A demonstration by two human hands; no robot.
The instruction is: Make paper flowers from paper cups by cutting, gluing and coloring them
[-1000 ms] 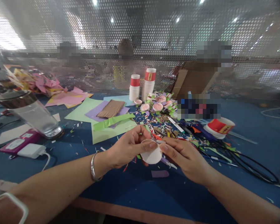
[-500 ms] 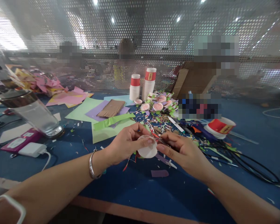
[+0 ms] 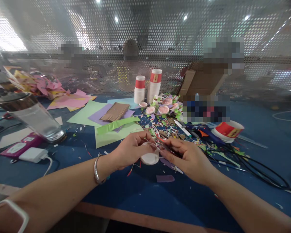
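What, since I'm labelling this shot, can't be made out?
In the head view:
Dark item in the right hand: mostly hidden by that hand, kind unclear.
White disc: underside turned away, top partly behind the left hand.
Rightmost red-banded cup: print too small to read.
Below the cardboard box: pixelation masks what lies there.
White loop: cut off by the bottom and left edges.

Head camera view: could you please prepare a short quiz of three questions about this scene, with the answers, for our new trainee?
1. Multiple choice: what does the left hand hold? A) a black cable; B) a white round piece; C) a red cup.
2. True or false: the left cup stack is taller than the right cup stack.
3. Fill in: the brown cardboard lies on a sheet coloured ____.

Key: 1. B; 2. False, the right one is taller; 3. Purple.
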